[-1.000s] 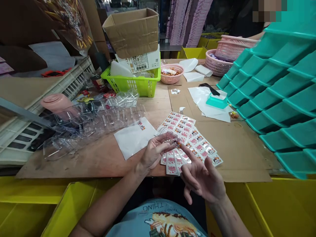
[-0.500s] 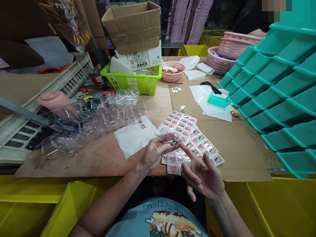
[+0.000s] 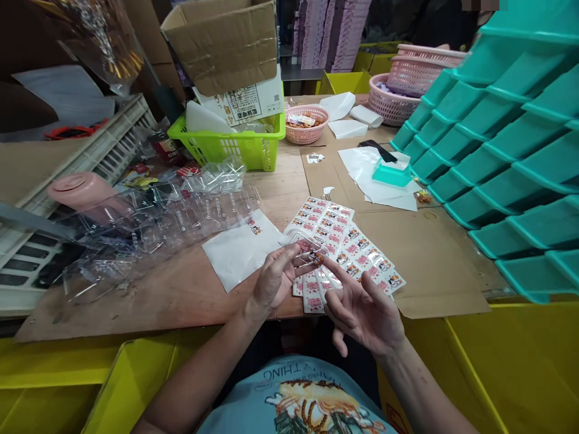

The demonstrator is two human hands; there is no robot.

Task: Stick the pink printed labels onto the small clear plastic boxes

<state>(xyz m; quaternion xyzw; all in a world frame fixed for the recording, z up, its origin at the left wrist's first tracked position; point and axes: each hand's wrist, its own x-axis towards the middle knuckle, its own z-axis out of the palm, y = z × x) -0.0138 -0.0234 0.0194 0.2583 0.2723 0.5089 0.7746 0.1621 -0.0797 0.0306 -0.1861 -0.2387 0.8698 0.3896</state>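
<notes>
Two bare hands meet over the near edge of the table (image 3: 181, 298). Left hand (image 3: 273, 282) mostly closed, pinching a clear plastic piece (image 3: 310, 243) between thumb and fingers; piece is tilted, raised above the fanned sticker sheets (image 3: 368, 256). Cat sticker (image 3: 316, 258) shows at its near right corner. Right hand (image 3: 368, 319) loosely open, palm partly up, grasping nothing visible: index finger stretched to the sticker, seemingly touching, thumb spread, other fingers curled. Exact contact too small to tell. Sheets overlap each other, printed with orange-and-black cats and pink lettering. White sheet (image 3: 233, 262) with one cat print lies just left of them; clear plastic trays (image 3: 203, 217) sit farther left. Green basket (image 3: 253, 150) behind, holding a cardboard box (image 3: 221, 51); pink basket (image 3: 305, 134) next to it. Stacked teal bins (image 3: 506, 163) stand on the right, small teal tray (image 3: 389, 175) on white paper near them.
</notes>
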